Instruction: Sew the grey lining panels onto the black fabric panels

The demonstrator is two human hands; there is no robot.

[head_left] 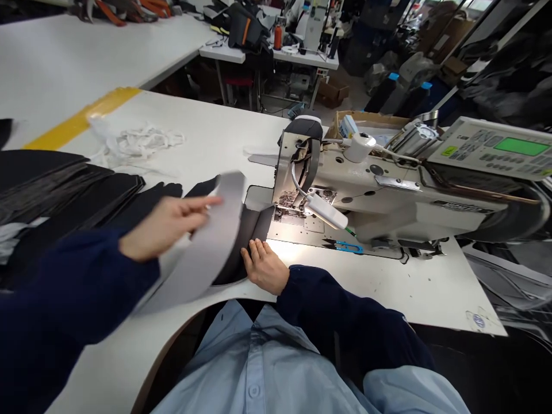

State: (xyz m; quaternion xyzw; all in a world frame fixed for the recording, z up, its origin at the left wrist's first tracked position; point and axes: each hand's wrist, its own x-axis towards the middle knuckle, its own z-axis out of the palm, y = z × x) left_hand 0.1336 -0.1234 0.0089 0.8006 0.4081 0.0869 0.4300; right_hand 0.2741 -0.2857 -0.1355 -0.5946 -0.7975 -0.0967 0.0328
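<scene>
My left hand (172, 223) is blurred, its index finger stretched across a light grey fabric panel (207, 247). The panel is lifted at a slant and smeared by motion; its edge appears pinched between the fingers. Under it lies a black fabric piece (249, 227) whose far end reaches the needle area of the sewing machine (302, 207). My right hand (268, 267) rests flat on the near edge of that black piece, fingers stretched out. Blue thread snips (345, 246) lie on the machine bed, right of the needle area.
Stacks of black fabric pieces (99, 192) lie at left, with a heap of white strips (142, 141) behind them. A white lamp (326, 211) hangs by the needle area. The control panel (495, 146) stands at right. Yellow tape (81, 118) crosses the table.
</scene>
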